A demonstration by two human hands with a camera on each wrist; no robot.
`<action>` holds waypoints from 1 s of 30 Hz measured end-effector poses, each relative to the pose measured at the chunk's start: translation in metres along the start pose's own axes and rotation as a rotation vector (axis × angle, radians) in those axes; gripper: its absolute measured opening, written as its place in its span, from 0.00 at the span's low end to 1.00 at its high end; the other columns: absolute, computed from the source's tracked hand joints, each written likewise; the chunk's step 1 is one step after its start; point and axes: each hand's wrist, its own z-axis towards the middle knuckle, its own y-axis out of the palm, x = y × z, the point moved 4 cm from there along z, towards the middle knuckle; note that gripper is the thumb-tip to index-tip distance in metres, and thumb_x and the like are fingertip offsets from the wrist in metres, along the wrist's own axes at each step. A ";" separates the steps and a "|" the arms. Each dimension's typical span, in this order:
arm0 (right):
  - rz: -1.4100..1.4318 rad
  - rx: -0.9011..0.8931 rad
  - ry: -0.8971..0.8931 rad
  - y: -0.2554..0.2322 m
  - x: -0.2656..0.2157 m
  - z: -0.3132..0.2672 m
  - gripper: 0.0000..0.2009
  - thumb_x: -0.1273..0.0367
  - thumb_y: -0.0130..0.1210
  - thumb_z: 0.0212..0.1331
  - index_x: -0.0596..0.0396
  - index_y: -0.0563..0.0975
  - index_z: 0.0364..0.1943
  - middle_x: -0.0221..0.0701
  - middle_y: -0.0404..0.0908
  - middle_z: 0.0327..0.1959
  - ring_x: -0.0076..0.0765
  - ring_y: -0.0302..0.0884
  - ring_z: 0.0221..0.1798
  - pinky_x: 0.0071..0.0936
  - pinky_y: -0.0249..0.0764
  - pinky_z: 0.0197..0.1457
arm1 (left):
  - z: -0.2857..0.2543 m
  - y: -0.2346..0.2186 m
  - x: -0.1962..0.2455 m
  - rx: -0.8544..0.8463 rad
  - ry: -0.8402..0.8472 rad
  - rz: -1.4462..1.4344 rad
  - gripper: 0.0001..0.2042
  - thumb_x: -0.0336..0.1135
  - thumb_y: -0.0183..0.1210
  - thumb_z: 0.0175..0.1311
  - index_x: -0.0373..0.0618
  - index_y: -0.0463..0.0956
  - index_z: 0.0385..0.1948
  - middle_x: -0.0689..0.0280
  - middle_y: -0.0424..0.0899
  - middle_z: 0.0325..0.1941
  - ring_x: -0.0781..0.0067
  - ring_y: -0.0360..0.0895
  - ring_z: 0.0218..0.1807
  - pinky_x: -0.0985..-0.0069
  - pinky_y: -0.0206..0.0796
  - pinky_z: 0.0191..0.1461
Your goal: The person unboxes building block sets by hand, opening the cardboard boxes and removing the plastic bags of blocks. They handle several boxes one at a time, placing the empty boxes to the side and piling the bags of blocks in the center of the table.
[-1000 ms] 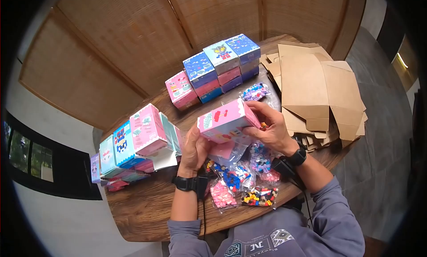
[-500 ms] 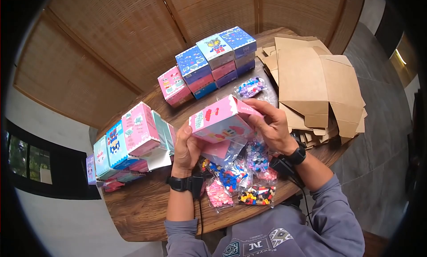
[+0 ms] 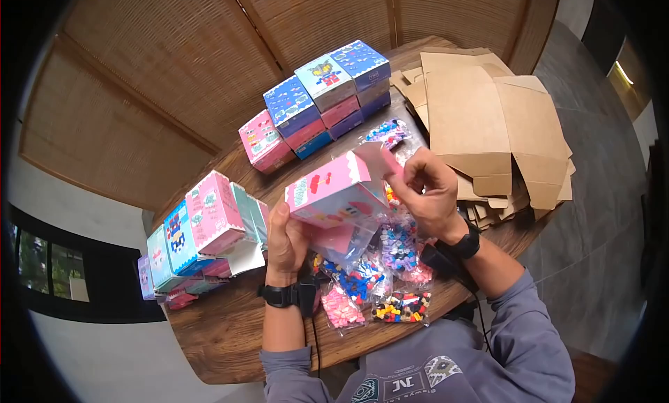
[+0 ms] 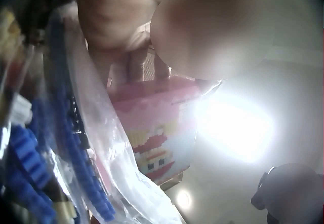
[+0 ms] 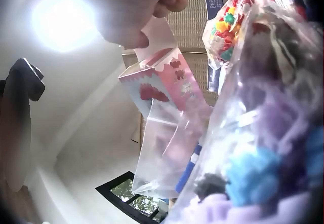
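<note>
A small pink box (image 3: 326,191) with block-figure pictures is tilted over the table, its right end open. My left hand (image 3: 284,241) grips the box's left end; in the left wrist view its fingers (image 4: 134,67) lie against the box's pink side. At the open end my right hand (image 3: 433,194) pinches the raised end flap (image 3: 380,160), fingers curled. In the right wrist view the flap (image 5: 158,34) stands up from the box beneath the fingertips. Clear bags of colored blocks (image 3: 362,276) lie under the box, beside a pink sheet (image 3: 334,237).
Stacked boxes (image 3: 289,107) stand at the back, with another row of boxes (image 3: 216,206) at the left. Flattened brown cardboard (image 3: 467,117) is piled at the right. Bags of pink blocks (image 3: 341,307) and mixed blocks (image 3: 401,308) lie near the table's front edge.
The box's right end, earlier covered by its end panel, now stands open with the flap raised. My right hand has pulled away from the box's end with the flap; my left hand keeps its grip.
</note>
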 end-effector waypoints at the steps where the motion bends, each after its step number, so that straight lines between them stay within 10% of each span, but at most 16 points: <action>1: 0.029 0.001 0.032 0.004 -0.013 0.001 0.07 0.74 0.68 0.52 0.56 0.78 0.29 0.21 0.68 0.22 0.14 0.61 0.26 0.17 0.56 0.25 | 0.000 0.001 0.000 0.001 0.011 0.012 0.32 0.59 0.49 0.68 0.41 0.66 0.64 0.59 0.76 0.62 0.62 0.73 0.62 0.61 0.62 0.67; 5: -0.217 -0.116 -0.144 0.007 -0.021 0.006 0.13 0.70 0.69 0.52 0.55 0.85 0.43 0.27 0.70 0.22 0.23 0.64 0.24 0.23 0.59 0.26 | 0.001 0.003 0.003 -0.034 0.038 0.014 0.32 0.53 0.51 0.68 0.34 0.65 0.63 0.54 0.75 0.62 0.60 0.73 0.63 0.62 0.62 0.68; 8: -0.130 -0.083 0.089 0.006 -0.016 0.006 0.11 0.70 0.66 0.56 0.56 0.85 0.43 0.28 0.73 0.24 0.24 0.66 0.26 0.24 0.62 0.27 | 0.000 0.005 0.006 -0.045 0.029 -0.013 0.31 0.51 0.52 0.69 0.30 0.65 0.63 0.51 0.75 0.62 0.58 0.72 0.63 0.62 0.61 0.68; 30: -0.205 -0.176 -0.096 0.003 -0.018 0.010 0.12 0.72 0.69 0.47 0.57 0.82 0.38 0.32 0.79 0.31 0.32 0.74 0.36 0.27 0.70 0.40 | 0.002 0.015 0.009 -0.020 0.085 0.020 0.27 0.44 0.50 0.72 0.28 0.64 0.63 0.52 0.74 0.63 0.62 0.71 0.65 0.65 0.59 0.70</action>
